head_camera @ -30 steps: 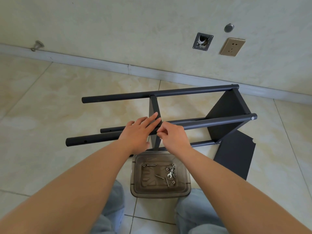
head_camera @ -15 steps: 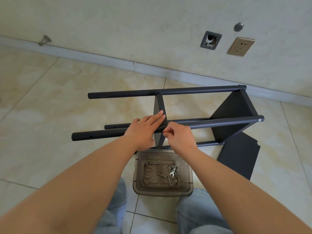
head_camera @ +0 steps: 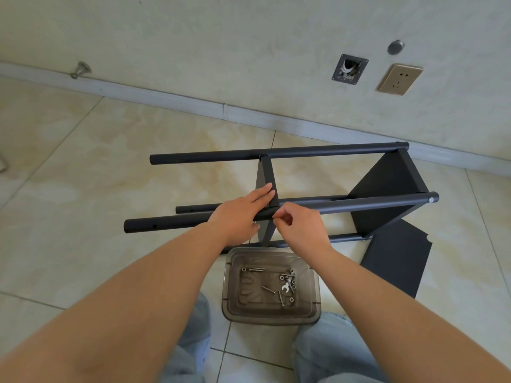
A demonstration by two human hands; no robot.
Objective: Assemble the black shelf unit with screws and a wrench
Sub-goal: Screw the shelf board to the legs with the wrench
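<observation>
A black shelf unit (head_camera: 387, 186) is lying on its side on the tiled floor (head_camera: 83, 189). The left hand (head_camera: 237, 214) is resting straight fingers on its nearest pole (head_camera: 359, 204); the right hand (head_camera: 300, 225) is pinching something tiny there. Screws (head_camera: 280, 297) and a wrench (head_camera: 285, 286) are lying in a tray (head_camera: 229, 308).

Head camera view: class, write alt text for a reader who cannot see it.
Two bare hands meet at a black shelf frame lying on floor tiles. A clear tray below holds screws and a small wrench.
</observation>
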